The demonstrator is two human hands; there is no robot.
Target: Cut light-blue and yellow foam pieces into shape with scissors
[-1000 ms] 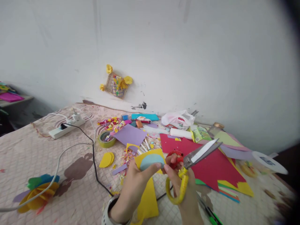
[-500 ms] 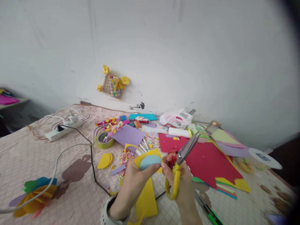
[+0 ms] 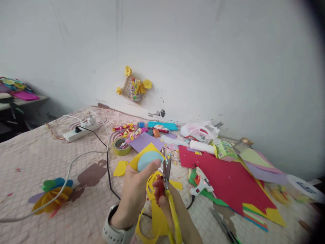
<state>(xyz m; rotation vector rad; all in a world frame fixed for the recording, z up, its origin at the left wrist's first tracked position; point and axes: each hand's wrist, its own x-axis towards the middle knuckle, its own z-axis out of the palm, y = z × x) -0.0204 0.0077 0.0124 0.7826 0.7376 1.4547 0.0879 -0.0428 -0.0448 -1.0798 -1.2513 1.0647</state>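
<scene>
My left hand [image 3: 135,188], with a pale watch on its wrist, pinches a yellow sheet [image 3: 134,162] and a light blue paper oval [image 3: 148,160] lying on it, thumb on top. In my right hand [image 3: 165,200] are scissors with yellow handles [image 3: 172,217]. Their blades [image 3: 167,171] point up, slightly parted, close to the right edge of the held papers. Something red shows at my right fingers. Yellow paper scraps [image 3: 158,217] lie below and between my hands.
A glue gun [image 3: 201,183] rests beside red sheets [image 3: 223,176]. Further left are tape [image 3: 121,146], a power strip [image 3: 81,132] with cables, and a paper flower [image 3: 52,196]. A cutter [image 3: 224,225] lies front right.
The view has shifted, so the table items appear further right. My right hand has moved left and lower with the scissors, beside the held papers. The glue gun has come into sight.
</scene>
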